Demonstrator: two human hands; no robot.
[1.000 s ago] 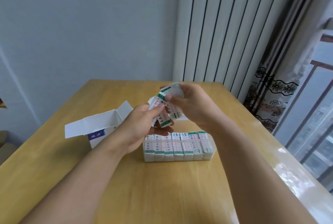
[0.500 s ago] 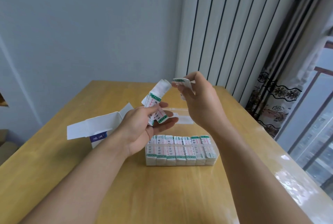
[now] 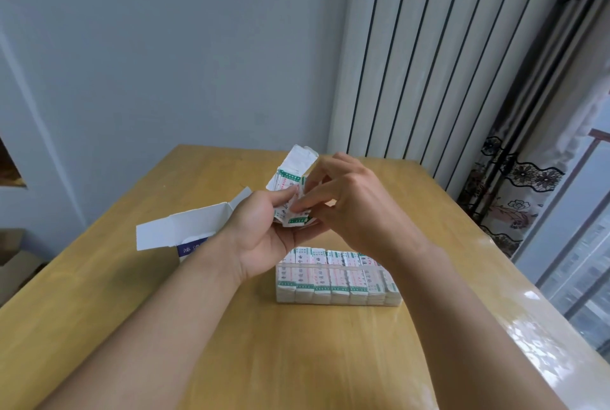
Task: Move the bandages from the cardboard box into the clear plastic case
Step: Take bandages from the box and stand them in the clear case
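Note:
My left hand (image 3: 264, 231) grips a fanned stack of white bandage strips with green bands (image 3: 292, 178), held above the wooden table (image 3: 264, 360). My right hand (image 3: 350, 205) pinches the strips at the stack's right side, thumb and fingers curled on them. Below both hands sits the clear plastic case (image 3: 336, 299), filled with a row of upright bandage stacks. The white cardboard box (image 3: 188, 228) with a blue label lies open to the left, partly behind my left wrist.
A grey wall and a white ribbed radiator (image 3: 429, 63) stand beyond the table's far edge. A patterned curtain (image 3: 515, 185) and a window lie to the right. A brown carton (image 3: 13, 264) sits on the floor at left.
My right hand, which had lifted away holding a single strip, has come back down to the stack in my left hand and now pinches it. My left hand stayed in place.

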